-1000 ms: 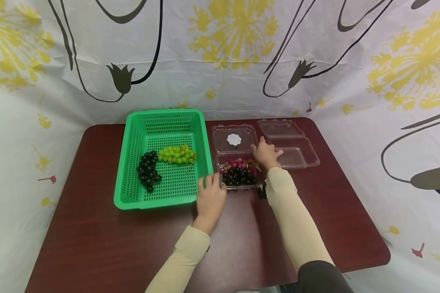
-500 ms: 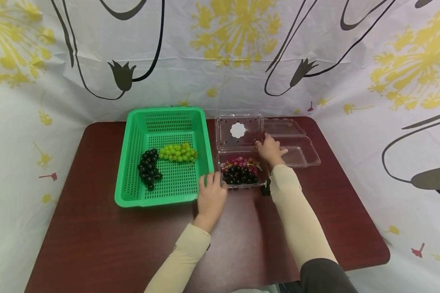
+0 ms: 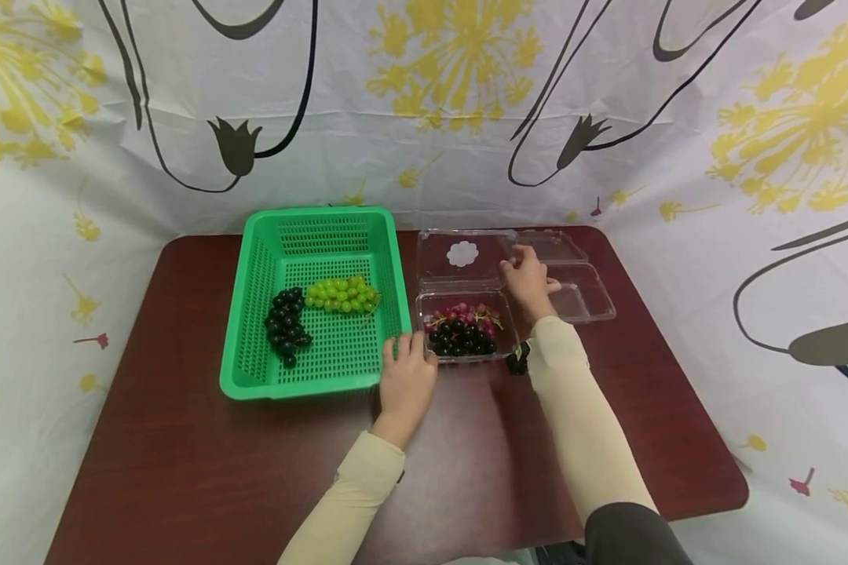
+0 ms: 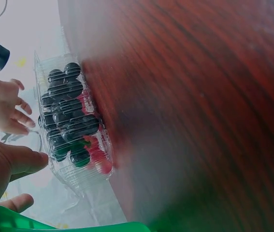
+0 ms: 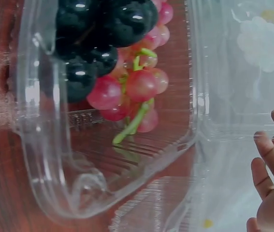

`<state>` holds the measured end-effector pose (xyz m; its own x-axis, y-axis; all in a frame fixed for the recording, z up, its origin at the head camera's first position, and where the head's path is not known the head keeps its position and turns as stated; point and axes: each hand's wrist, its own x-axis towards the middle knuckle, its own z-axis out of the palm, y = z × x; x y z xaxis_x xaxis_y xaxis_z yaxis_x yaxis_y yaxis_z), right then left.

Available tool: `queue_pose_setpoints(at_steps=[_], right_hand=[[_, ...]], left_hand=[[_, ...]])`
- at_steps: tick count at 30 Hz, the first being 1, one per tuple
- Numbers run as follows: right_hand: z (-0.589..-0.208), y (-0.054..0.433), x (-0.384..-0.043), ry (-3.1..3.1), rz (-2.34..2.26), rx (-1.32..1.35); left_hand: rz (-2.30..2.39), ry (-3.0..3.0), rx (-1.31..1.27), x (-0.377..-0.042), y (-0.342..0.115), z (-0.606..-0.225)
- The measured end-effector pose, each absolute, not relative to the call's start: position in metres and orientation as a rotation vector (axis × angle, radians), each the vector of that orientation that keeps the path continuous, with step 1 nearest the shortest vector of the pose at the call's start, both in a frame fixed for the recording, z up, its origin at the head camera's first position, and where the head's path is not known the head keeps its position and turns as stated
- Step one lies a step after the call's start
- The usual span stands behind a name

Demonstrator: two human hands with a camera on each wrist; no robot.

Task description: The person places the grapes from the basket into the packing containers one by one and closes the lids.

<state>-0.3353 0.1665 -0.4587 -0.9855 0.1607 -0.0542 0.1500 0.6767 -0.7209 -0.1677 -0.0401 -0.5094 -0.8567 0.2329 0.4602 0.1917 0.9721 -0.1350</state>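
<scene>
A clear plastic clamshell box (image 3: 507, 337) holds black grapes (image 3: 459, 337) and red grapes (image 3: 466, 312). At its near left corner rests my left hand (image 3: 407, 384), between the box and the green basket (image 3: 254, 390). The left wrist view shows the thumb (image 4: 30, 160) touching the box wall. My right hand (image 3: 528, 282) pinches the right edge of the raised lid (image 3: 438, 267), which carries a white flower-shaped label (image 3: 462, 253). In the right wrist view, thumb and fingers (image 5: 267, 152) meet around the lid's edge.
Inside the basket lie a bunch of black grapes (image 3: 283, 326) and a bunch of green grapes (image 3: 342, 295). A second clear clamshell (image 3: 597, 302), open and without fruit, stands at the right. The dark red table (image 3: 184, 463) meets a patterned cloth (image 3: 424, 180) behind.
The lid has risen from lying back, and its right edge has shifted rightward with my right hand. My left hand stays at the box corner.
</scene>
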Motion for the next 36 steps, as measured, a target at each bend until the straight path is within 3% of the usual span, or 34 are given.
queue_pose_setpoints(at_steps=[18, 36], right_hand=[[-0.429, 0.173, -0.305, -2.671, 1.292, -0.007], [-0.451, 0.188, -0.271, -2.502, 1.336, 0.048]], left_hand=[[0.097, -2.667, -0.321, -0.166, -0.040, -0.507], [-0.139, -2.572, -0.211, -0.167, -0.039, -0.503]])
